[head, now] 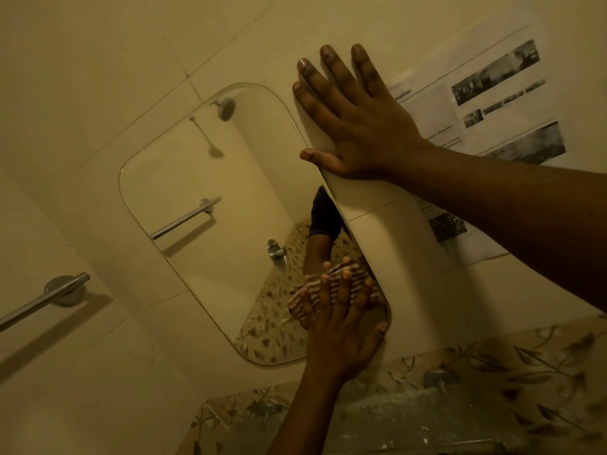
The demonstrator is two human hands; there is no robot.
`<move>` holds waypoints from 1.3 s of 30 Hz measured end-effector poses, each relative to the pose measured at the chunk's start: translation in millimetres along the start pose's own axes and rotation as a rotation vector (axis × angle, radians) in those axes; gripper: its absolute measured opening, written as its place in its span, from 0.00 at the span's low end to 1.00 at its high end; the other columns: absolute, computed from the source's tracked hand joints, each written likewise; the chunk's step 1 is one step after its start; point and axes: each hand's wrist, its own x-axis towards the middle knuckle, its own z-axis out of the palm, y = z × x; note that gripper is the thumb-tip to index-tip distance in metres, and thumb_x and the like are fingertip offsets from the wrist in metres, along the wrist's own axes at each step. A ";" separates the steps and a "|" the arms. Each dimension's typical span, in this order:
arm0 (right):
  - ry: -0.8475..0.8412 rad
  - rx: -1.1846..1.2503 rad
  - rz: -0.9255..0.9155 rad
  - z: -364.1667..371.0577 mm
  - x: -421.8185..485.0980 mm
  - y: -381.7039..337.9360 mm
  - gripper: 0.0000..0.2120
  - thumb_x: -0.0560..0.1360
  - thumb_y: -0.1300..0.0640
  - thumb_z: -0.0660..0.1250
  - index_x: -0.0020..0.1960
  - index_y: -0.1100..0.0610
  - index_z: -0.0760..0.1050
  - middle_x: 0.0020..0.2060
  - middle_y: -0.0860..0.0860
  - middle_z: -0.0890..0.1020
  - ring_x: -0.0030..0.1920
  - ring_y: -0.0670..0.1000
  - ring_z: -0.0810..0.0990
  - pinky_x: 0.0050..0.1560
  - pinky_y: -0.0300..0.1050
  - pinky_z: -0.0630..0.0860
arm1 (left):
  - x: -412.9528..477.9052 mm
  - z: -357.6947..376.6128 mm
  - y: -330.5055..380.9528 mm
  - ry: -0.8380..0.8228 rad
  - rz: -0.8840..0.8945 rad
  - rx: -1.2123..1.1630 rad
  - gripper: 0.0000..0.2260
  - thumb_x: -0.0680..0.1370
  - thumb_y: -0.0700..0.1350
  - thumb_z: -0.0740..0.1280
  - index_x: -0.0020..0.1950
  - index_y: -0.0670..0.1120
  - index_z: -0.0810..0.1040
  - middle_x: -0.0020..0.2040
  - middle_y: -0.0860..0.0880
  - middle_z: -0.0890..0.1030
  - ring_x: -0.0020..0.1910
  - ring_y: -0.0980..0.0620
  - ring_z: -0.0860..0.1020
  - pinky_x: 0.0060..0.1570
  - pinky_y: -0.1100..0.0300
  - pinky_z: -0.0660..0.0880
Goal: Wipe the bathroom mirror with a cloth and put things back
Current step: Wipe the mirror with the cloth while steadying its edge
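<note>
Cream wall tiles [98,60] fill the head view, which is tilted, with a band of leaf-patterned tiles [525,362] along the lower right and a grey ledge [394,421] below it at the bottom edge. At the centre hangs the mirror [197,178], a long pane with rounded corners that runs from the upper middle of the frame down toward the lower middle. It reflects a shower head, a rail and a wall valve. The left hand [338,333] reaches up from the bottom of the frame and lies flat on the lower corner of the mirror. Its fingers are straight and spread, pressing the striped cloth [313,292] against the glass, with the thumb out to the right. The cloth is bunched under the fingertips, and their reflection meets them in the glass. The right hand [358,126] comes in from the right edge and rests flat on the tiles beside the upper end of the mirror, fingers straight and a little apart, holding nothing, its thumb at the mirror's edge. Just right of it a printed sheet [492,103] with grey photographs is stuck to the wall. At the lower left a metal towel bar [42,300] juts from the tiles.
</note>
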 end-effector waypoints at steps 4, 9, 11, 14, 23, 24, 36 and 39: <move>0.004 -0.010 0.000 0.9 0.2 -0.1 0.45 0.86 0.28 0.44 0.89 0.60 0.50 0.88 0.63 0.52 0.87 0.69 0.51 0.85 0.72 0.47 | 21.2 -19.0 -13.6 0.028 0.022 0.022 0.37 0.81 0.70 0.56 0.87 0.57 0.50 0.88 0.46 0.46 0.86 0.38 0.43 0.79 0.31 0.37; 0.007 -0.006 -0.004 1.1 0.0 0.7 0.45 0.86 0.28 0.44 0.89 0.60 0.50 0.88 0.63 0.52 0.87 0.69 0.51 0.85 0.72 0.47 | 41.1 -39.9 -25.6 0.063 0.032 0.041 0.37 0.82 0.71 0.54 0.87 0.57 0.49 0.88 0.46 0.45 0.86 0.39 0.41 0.79 0.31 0.38; 0.007 -0.009 -0.007 0.5 0.1 0.5 0.44 0.87 0.29 0.44 0.89 0.60 0.50 0.88 0.63 0.52 0.87 0.69 0.51 0.85 0.71 0.47 | 56.6 -53.0 -32.2 0.096 0.023 0.052 0.37 0.82 0.71 0.52 0.87 0.57 0.49 0.88 0.46 0.44 0.86 0.39 0.41 0.80 0.33 0.36; 0.014 -0.013 -0.011 0.1 0.0 0.9 0.39 0.88 0.34 0.44 0.89 0.61 0.51 0.88 0.64 0.53 0.87 0.69 0.52 0.84 0.71 0.46 | 82.9 -76.4 -44.4 0.149 0.009 0.058 0.37 0.82 0.71 0.51 0.87 0.56 0.49 0.87 0.46 0.42 0.86 0.39 0.40 0.80 0.34 0.33; -0.002 -0.049 -0.023 0.2 0.5 1.2 0.37 0.87 0.42 0.49 0.89 0.61 0.50 0.88 0.64 0.52 0.87 0.69 0.50 0.85 0.72 0.47 | 146.3 -130.6 -80.1 0.233 -0.019 0.053 0.36 0.83 0.70 0.51 0.87 0.57 0.47 0.87 0.47 0.40 0.86 0.42 0.37 0.79 0.27 0.40; -0.003 -0.053 -0.023 0.1 0.5 1.3 0.37 0.87 0.41 0.49 0.89 0.61 0.50 0.88 0.64 0.52 0.87 0.69 0.50 0.85 0.72 0.47 | 151.4 -135.2 -82.6 0.239 -0.022 0.055 0.36 0.83 0.70 0.52 0.87 0.57 0.47 0.87 0.48 0.39 0.86 0.42 0.37 0.79 0.28 0.39; -0.006 -0.026 -0.037 2.4 0.9 2.1 0.46 0.85 0.28 0.44 0.89 0.61 0.50 0.88 0.64 0.50 0.88 0.68 0.49 0.86 0.71 0.47 | 201.8 -192.6 -112.7 0.214 -0.027 0.034 0.39 0.80 0.73 0.49 0.87 0.58 0.45 0.87 0.49 0.37 0.85 0.43 0.33 0.78 0.29 0.35; 0.005 -0.017 -0.033 3.9 1.9 2.2 0.47 0.85 0.26 0.44 0.89 0.61 0.51 0.88 0.63 0.50 0.88 0.68 0.49 0.86 0.71 0.48 | 204.7 -202.8 -120.0 0.181 -0.011 0.037 0.39 0.80 0.74 0.48 0.87 0.58 0.46 0.87 0.48 0.38 0.85 0.42 0.34 0.78 0.29 0.35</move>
